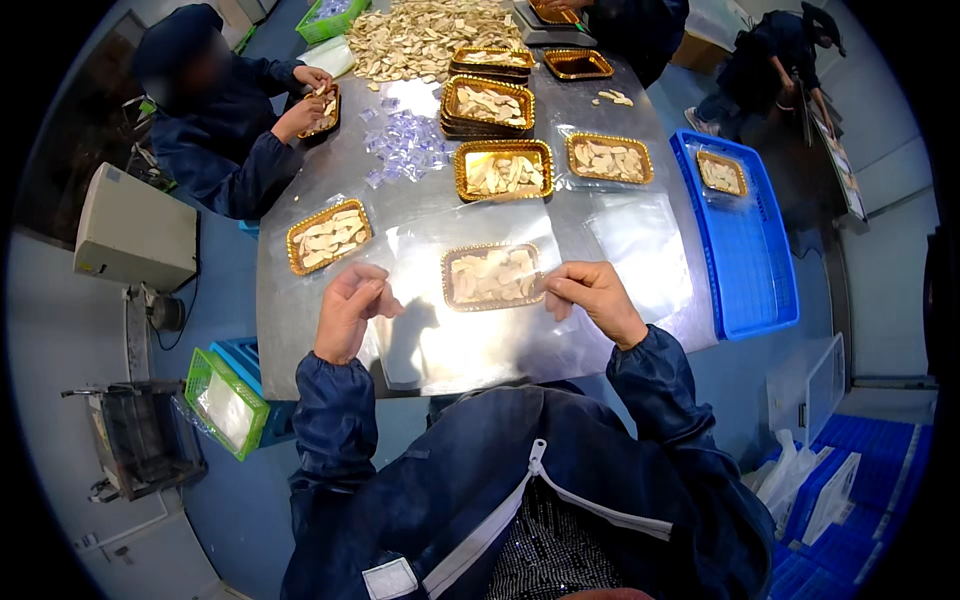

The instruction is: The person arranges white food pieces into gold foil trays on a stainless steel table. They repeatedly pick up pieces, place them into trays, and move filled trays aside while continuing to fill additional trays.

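Observation:
A gold-rimmed tray [492, 276] of pale dried slices lies before me, seen hazily through a clear plastic bag [469, 352] spread on the metal table. At the bag's right edge, beside the tray, my right hand [596, 296] has its thumb and forefinger pinched on the film. My left hand [352, 309] is at the left edge, fingers curled and blurred; whether they grip the film is not clear. An unwrapped tray of slices [330, 236] lies beyond my left hand. Straight ahead stands another filled gold tray [504, 171].
Stacked filled trays [489, 103], small clear sachets [405, 146] and a heap of slices [435, 37] occupy the far table. More clear bags [637, 247] and a tray on film [610, 158] lie right, beside a blue crate [750, 262]. A co-worker [225, 127] handles a tray at left.

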`<state>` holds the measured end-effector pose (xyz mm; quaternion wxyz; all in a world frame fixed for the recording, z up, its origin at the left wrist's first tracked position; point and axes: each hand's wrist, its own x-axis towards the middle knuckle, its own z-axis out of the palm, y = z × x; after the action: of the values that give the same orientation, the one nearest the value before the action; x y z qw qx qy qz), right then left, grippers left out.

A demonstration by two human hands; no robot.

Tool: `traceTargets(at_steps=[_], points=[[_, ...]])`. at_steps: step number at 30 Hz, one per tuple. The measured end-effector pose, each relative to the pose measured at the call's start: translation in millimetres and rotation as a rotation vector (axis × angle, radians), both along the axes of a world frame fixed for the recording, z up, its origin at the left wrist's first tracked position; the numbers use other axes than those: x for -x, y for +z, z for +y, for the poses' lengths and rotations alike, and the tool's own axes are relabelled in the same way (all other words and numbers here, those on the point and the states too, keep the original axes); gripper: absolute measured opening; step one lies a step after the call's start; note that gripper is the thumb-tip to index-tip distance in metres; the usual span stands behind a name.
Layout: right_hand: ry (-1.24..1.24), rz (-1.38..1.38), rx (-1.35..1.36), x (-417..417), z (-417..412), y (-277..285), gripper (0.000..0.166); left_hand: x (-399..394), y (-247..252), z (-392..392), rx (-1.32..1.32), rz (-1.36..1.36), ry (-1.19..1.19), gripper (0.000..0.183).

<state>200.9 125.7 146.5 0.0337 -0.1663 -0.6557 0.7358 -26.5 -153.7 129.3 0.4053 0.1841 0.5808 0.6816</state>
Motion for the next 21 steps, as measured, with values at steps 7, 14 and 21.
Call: traceTargets(at_steps=[7,14,21], points=[[0.056,0.451,-0.716,31.9,-66.5,61.5,0.029,-48.4,32.5,8.4,0.099,0.814,0.304,0.042],[0.221,0.767,-0.929,52.6,-88.9,80.4,0.026,-97.9,84.3,26.3,-0.159,0.283,0.024,0.036],[0.032,0.466,-0.205,76.5,-110.7,37.4,0.031,-84.6,92.2,-12.1,0.15,0.632,0.195,0.034]])
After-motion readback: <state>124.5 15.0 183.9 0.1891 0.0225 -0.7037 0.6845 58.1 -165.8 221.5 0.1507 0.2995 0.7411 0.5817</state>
